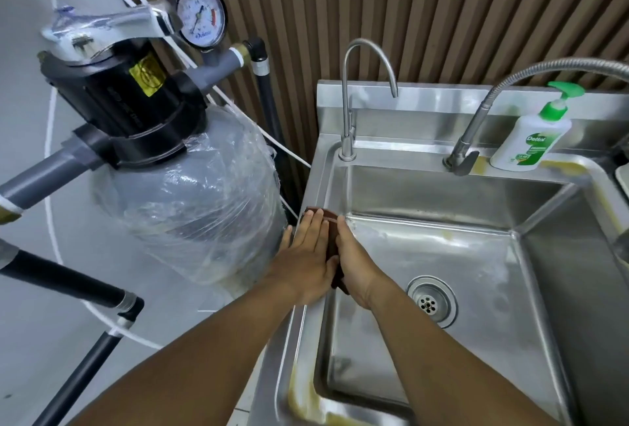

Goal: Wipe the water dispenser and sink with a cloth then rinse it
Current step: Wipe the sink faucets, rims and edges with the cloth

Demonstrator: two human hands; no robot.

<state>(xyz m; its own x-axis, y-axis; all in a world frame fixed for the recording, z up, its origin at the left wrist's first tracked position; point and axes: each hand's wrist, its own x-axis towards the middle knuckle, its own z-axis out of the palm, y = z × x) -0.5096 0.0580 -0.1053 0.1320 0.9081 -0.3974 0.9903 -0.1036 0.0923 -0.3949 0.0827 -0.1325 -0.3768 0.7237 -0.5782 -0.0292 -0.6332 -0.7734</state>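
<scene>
A dark brown cloth [331,238] lies draped over the left rim of the steel sink [561,275]. My left hand [304,255] presses flat on the cloth from the outer side, fingers straight. My right hand [354,267] presses against the cloth from inside the basin, fingers extended along the wall. The two hands sandwich the cloth over the rim. A thin gooseneck dispenser tap [350,98] stands at the sink's back left corner.
A flexible-hose faucet [476,129] and a Dettol soap bottle [531,136] stand on the back ledge. A plastic-wrapped filter tank [204,207] with black valve head and pressure gauge [200,15] stands left of the sink. The drain [430,299] sits in the basin floor.
</scene>
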